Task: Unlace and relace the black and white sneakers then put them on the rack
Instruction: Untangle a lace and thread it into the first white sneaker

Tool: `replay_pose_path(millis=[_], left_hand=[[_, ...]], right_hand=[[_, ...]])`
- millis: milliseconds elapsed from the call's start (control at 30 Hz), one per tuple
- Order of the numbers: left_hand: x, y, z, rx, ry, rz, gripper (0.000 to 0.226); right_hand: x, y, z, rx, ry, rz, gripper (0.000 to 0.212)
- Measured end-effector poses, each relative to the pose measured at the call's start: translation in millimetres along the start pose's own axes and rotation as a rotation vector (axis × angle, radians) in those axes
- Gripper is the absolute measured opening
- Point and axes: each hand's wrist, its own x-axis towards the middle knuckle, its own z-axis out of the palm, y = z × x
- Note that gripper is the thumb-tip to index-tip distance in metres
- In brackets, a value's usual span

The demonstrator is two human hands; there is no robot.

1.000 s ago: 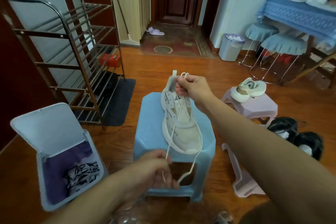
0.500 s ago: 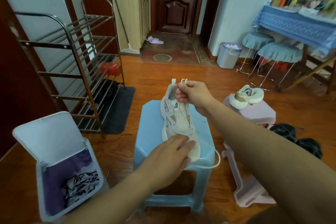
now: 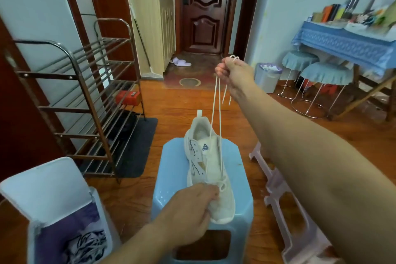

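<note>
Left hand: the left hand (image 3: 188, 216) is nearest, low in the view, fingers curled over the toe end of the sneaker and gripping it.
Sneaker: a cream-white sneaker (image 3: 209, 169) lies on top of a light blue plastic stool (image 3: 171, 180), toe toward the person, heel loop pointing away.
Bin: a grey bin (image 3: 49, 203) with its lid up stands on the floor at the left, just beside the stool.
Pink stool: a pale pink stool (image 3: 293, 216) lies tipped over on the wood floor to the right.
Lace: a white lace (image 3: 215, 118) runs in two taut strands from the lower eyelets up to the right hand.
Right hand: the right hand (image 3: 233, 73) is raised above the heel, fingers closed in a fist around the lace, loose ends hanging below it.
Rack: a metal shoe rack (image 3: 83, 100) stands against the left wall, well apart from the sneaker.
</note>
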Motion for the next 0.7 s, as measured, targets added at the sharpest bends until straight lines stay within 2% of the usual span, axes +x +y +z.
replay_pose_path(millis=[300,467,600,700], left_hand=[[7.0,-4.5,-4.2,0.070,0.019,0.077,0.037],[11.6,-6.8,-4.6,0.073,-0.001,0.095,0.037],[16.0,-6.0,-3.0,0.067,-0.002,0.096,0.033],[19.2,-4.1,-5.4,0.007,0.019,0.012,0.037]], right_hand=[[27.3,-35.5,33.6,0.085,-0.001,-0.172,0.015],[12.7,-21.3,35.9,-0.008,-0.111,-0.114,0.016],[0.2,-13.1,31.3,-0.125,-0.139,-0.066,0.017],[-4.7,-24.8,29.4,-0.154,-0.163,-0.031,0.018]])
